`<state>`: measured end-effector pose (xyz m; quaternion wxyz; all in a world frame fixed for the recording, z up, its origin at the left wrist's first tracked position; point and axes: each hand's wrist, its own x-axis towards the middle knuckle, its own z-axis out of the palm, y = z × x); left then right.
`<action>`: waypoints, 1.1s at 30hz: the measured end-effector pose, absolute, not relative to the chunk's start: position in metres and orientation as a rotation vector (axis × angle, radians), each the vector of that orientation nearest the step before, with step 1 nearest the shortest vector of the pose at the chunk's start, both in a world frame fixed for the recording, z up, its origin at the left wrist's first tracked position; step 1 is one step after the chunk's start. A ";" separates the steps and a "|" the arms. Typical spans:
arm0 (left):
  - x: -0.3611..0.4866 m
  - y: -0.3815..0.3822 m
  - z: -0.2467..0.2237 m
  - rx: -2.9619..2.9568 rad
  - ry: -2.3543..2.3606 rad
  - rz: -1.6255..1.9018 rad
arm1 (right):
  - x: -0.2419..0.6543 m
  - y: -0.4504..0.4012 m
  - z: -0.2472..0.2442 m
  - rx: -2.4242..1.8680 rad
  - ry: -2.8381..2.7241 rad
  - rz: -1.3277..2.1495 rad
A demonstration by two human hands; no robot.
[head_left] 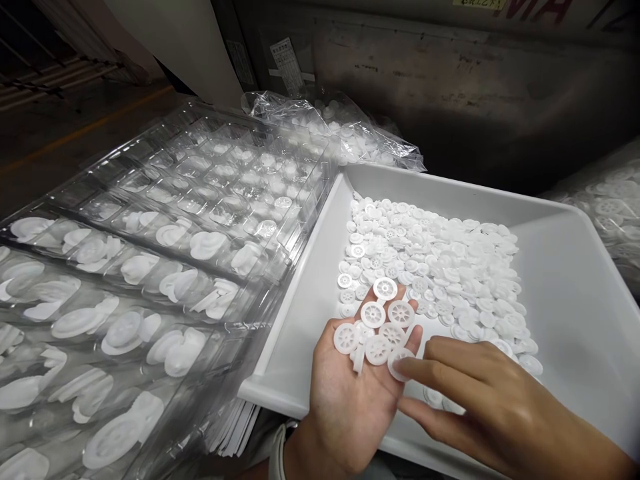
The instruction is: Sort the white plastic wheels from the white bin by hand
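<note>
here's the left hand [345, 393] open and palm up, fingers spread, so a loose cluster of white plastic wheels [374, 315] lies flat and easy to reach, right over the white tray [565, 267] and its heap of wheels [430, 267]. the right hand [500, 393] comes in unpinched, fingertips [407, 365] pressing one wheel [393, 377] at the palm's edge, clear plastic trays [200, 193] alongside.

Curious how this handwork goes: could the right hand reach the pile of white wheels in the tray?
Probably yes: the right hand is beside the pile of white wheels in the white tray, with nothing between.
</note>
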<state>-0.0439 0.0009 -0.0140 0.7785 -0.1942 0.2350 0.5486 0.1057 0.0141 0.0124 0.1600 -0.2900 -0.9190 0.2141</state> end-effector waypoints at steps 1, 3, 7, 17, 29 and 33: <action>-0.043 0.001 -0.014 -0.389 0.506 1.166 | 0.103 0.014 0.013 -0.861 -2.568 0.668; -0.041 0.001 -0.012 -0.325 0.475 1.132 | 0.099 0.012 0.014 -0.982 -2.494 0.740; -0.036 0.001 -0.008 -0.290 0.467 1.119 | 0.096 0.009 0.014 -1.260 -2.466 0.898; -0.035 0.004 -0.007 -0.359 0.447 1.102 | 0.086 0.015 0.013 -1.413 -2.211 1.207; -0.035 0.003 -0.007 -0.364 0.450 1.140 | 0.095 0.023 0.010 -1.621 -1.986 1.272; -0.034 0.004 -0.008 -0.370 0.496 1.134 | 0.096 0.023 0.009 -1.574 -2.038 1.237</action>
